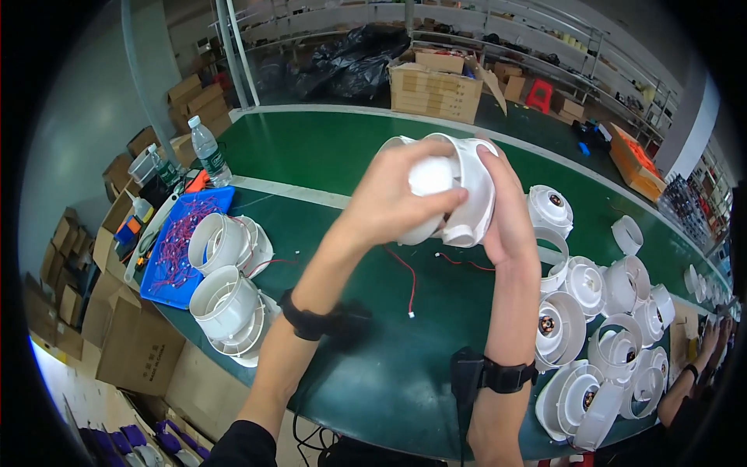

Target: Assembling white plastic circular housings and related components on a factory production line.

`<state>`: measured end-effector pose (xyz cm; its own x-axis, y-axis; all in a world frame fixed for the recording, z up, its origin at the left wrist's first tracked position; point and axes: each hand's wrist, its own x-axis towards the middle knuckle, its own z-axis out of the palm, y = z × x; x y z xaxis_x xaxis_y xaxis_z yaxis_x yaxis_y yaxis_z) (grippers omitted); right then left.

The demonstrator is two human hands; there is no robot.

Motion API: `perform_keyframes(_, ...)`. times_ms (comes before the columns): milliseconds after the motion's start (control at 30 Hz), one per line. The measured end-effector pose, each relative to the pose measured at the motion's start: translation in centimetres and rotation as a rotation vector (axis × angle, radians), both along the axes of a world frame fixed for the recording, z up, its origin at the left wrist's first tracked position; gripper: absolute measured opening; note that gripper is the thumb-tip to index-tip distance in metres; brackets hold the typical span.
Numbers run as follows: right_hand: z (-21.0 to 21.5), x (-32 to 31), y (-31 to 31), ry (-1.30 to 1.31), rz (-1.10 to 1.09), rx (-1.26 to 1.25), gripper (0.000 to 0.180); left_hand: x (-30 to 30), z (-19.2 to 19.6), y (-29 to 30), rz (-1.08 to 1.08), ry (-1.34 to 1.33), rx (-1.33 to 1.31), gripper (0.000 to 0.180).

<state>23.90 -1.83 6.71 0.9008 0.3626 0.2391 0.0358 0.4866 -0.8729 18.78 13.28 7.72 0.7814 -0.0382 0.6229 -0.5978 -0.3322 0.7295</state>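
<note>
Above the middle of the green table I hold a white plastic fan housing (476,187) in both hands. My left hand (395,191) grips its left side, the thumb reaching across in front of a round white part. On the right side my right hand (510,204) is wrapped round the housing. From below the housing a thin red wire (413,282) with a small white plug hangs or lies over the table; which of the two I cannot tell. Another short wire (465,262) shows near my right wrist. Two white fan housings (226,300) stand by my left forearm.
A blue tray (167,289) of tangled red wires sits at the left, with water bottles (207,152) behind it. Several white fan housings (583,286) crowd the right side. Across the table stands a cardboard box (434,92). Another person's arm (689,373) reaches in at far right.
</note>
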Motion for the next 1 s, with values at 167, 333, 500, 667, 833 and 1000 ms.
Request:
perform_keyframes(167, 0.8, 1.3, -3.7, 0.081, -0.021, 0.064, 0.042, -1.0, -0.9, -1.5, 0.051, -0.274, 0.566, 0.046)
perform_keyframes(333, 0.1, 2.2, -5.5, 0.116, -0.048, 0.066, 0.041, -1.0, -1.0, -3.0, 0.162, -0.446, 0.844, 0.052)
perform_keyframes(500, 0.1, 1.8, -5.2, 0.053, -0.087, 0.296, 0.035, -0.6, -1.2, -2.7, 0.118, -0.558, 0.733, 0.042)
perform_keyframes(667, -1.4, 2.4, -4.0, 0.136, -0.014, 0.72, 0.043, -2.2, 0.3, -2.9, 0.013, -0.374, -0.007, 0.029)
perform_keyframes(833, -4.4, 2.8, -1.8, -0.096, 0.336, 0.965, 0.063, -3.1, 1.9, -2.6, -0.054, -0.148, -0.428, 0.025)
perform_keyframes(1000, -5.2, 2.7, -1.3, -0.078, 0.123, 0.607, 0.075, -2.4, 1.6, -1.4, -0.003, -0.297, -0.287, 0.02)
